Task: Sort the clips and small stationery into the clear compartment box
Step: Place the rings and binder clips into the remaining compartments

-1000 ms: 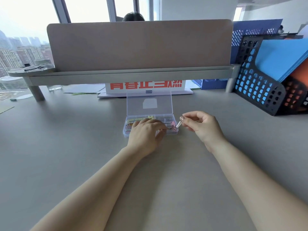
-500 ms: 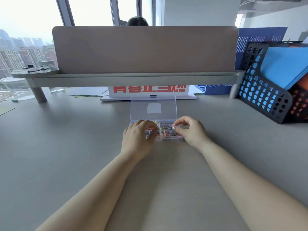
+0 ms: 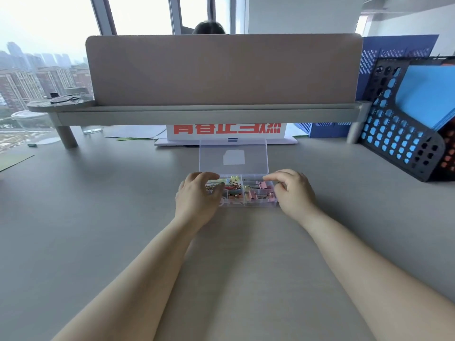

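Left hand (image 3: pixel 197 196) curls over the left end of the clear compartment box (image 3: pixel 248 204), right hand (image 3: pixel 293 191) at its right end; whether either grips anything I cannot tell; the box's long axis runs left-right, lid (image 3: pixel 233 156) raised on the far side, on the grey desk (image 3: pixel 98 230); window (image 3: pixel 37 70) far left, file rack (image 3: pixel 403 143) right.

A clear plastic compartment box (image 3: pixel 248 204) sits at the middle of the grey desk (image 3: pixel 110 217), its transparent lid (image 3: pixel 256 153) standing open at the back. The left hand (image 3: pixel 197 195) covers the box's left end with its fingers curved. The right hand (image 3: pixel 293 190) is at the right end, fingers curled at the rim; whether either grips is unclear. Pink binder clips (image 3: pixel 261 193) fill the right compartments, and coloured wire paper clips (image 3: pixel 232 186) lie left of centre. A black perforated file rack (image 3: pixel 398 134) stands near the desk's far right edge.
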A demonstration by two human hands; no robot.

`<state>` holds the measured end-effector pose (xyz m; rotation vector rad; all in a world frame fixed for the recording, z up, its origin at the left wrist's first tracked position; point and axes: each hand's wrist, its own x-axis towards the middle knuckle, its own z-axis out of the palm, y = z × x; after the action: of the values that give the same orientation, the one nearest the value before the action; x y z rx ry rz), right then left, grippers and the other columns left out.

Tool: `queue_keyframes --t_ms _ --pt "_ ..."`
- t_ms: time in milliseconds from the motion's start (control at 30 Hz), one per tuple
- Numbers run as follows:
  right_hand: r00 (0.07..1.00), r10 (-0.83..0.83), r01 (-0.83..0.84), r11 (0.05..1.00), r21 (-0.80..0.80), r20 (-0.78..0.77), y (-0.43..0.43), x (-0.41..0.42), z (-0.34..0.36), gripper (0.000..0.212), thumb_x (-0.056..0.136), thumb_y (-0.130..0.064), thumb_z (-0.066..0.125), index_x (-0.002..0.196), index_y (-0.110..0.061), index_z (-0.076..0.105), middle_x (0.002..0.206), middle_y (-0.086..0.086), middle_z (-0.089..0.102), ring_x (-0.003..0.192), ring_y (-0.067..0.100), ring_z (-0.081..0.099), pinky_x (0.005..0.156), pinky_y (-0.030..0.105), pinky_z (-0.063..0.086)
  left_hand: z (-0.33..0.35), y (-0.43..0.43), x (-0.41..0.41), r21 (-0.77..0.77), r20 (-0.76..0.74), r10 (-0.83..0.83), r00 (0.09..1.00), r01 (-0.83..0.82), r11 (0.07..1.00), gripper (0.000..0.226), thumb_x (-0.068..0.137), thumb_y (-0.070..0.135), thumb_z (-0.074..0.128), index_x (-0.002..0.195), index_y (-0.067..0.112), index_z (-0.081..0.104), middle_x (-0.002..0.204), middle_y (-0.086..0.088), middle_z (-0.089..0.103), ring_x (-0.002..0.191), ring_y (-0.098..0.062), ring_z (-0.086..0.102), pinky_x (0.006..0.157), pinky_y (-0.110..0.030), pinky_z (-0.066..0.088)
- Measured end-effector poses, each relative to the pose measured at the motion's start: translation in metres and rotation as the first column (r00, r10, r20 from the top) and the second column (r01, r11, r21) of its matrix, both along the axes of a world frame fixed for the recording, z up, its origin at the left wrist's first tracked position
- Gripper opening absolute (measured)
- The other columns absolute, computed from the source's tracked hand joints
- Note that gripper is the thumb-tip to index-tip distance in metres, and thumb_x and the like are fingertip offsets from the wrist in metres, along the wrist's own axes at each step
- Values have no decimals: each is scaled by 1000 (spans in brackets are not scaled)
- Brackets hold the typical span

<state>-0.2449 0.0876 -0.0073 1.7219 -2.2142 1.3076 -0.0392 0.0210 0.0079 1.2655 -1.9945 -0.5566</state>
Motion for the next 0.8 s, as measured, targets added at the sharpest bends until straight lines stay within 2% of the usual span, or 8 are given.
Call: queue_keyframes --t_ms 100,267,500,567,633,700,767,800 --pt "1000 22 -22 999 -29 -13 1 0 2 44 83 6 41 98 -17 75 107 2 68 105 27 55 89 32 45 -1 -10 7 82 -97 17 995 -9 997 24 89 35 57 111 30 63 128 2 53 120 -22 49 103 -43 41" --pt "990 19 2 989 148 -139 3 8 4 47 84 5 40 99 -22 75 114 -8 67 107 22 49 89 32 43 -5 -17 9 130 -121 26 992 -10 991 25 89 33 56 113 28 63 128 1 55 118 -20 51 101 -40 42" --pt "977 8 31 983 183 -212 3 10 6 46 84 4 39 101 -23 72 116 -8 65 110 22 50 88 33 45 -5 -23 8 185 -226 55 973 -13 983 30 88 34 56 116 24 62 124 -3 59 115 -19 55 99 -39 46" --pt "994 1 13 993 119 -111 2 9 6 45 85 5 37 101 -20 71 115 -5 65 108 21 51 87 32 45 -1 -25 8 219 -305 83 949 -15 976 33 90 32 54 120 19 60 126 -1 59 114 -20 56 98 -34 45" --pt "992 -31 30 1000 8 124 -1 6 13 40 87 4 37 104 -16 68 114 0 63 103 15 53 86 27 43 6 -31 7 249 -355 100 929 -9 968 31 94 29 49 119 13 58 113 -1 59 109 -21 55 90 -29 41" --pt "932 -55 76 996 -45 358 -8 2 22 30 91 -2 42 109 -12 63 114 3 64 100 14 54 86 26 41 9 -40 6 291 -419 94 903 35 956 26 97 30 41 110 14 57 100 -4 54 98 -22 50 80 -29 36" --pt "824 -31 76 995 -57 565 -18 0 28 22 95 -18 46 111 -14 59 118 4 63 107 17 56 92 29 42 13 -48 5 422 -542 140 829 124 898 48 98 43 33 132 11 47 127 -9 53 114 -22 49 93 -31 34" --pt "762 -10 59 997 -54 647 -24 0 29 23 96 -26 44 114 -16 56 122 5 61 113 20 55 97 32 42 14 -53 4 490 -596 180 783 177 853 60 97 51 28 142 11 36 144 -7 43 128 -21 43 103 -34 29"
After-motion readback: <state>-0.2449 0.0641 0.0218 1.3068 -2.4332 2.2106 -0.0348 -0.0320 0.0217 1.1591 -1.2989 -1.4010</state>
